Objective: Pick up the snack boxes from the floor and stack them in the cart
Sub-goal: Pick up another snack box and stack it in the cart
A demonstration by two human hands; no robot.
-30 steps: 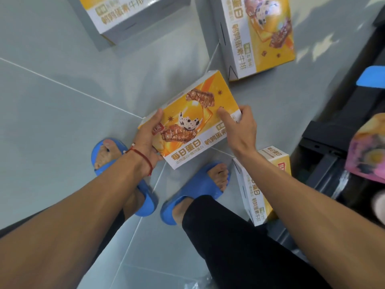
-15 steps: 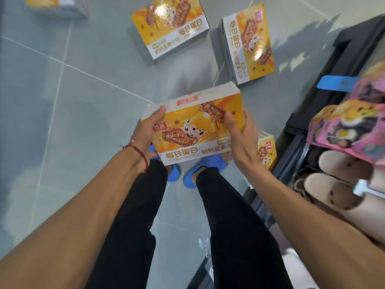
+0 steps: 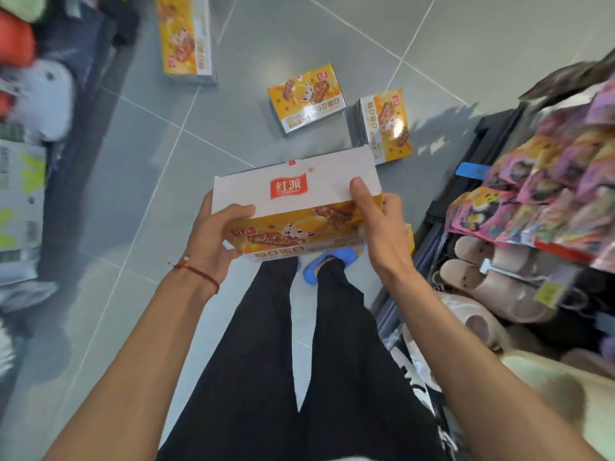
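1. Step in hand: the carry. The orange-and-white cardboard snack box (image 3: 296,201) is off the floor at centre, with the left hand (image 3: 213,237) and right hand (image 3: 382,227) clasping its two ends, thumbs on the white top.
2. Next, probably: turn to the cart, which I cannot pick out here, and lay the box flat.
3. Matching floor boxes (image 3: 306,98) lie on the grey tiles (image 3: 133,181) from 11 to 1 o'clock.
4. The red logo reads "红派"; the front reads "每日蛋白".

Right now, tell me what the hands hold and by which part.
One snack box, off the floor, held by its two short ends: the left hand grips the left end, the right hand the right end, thumbs on the white panel.
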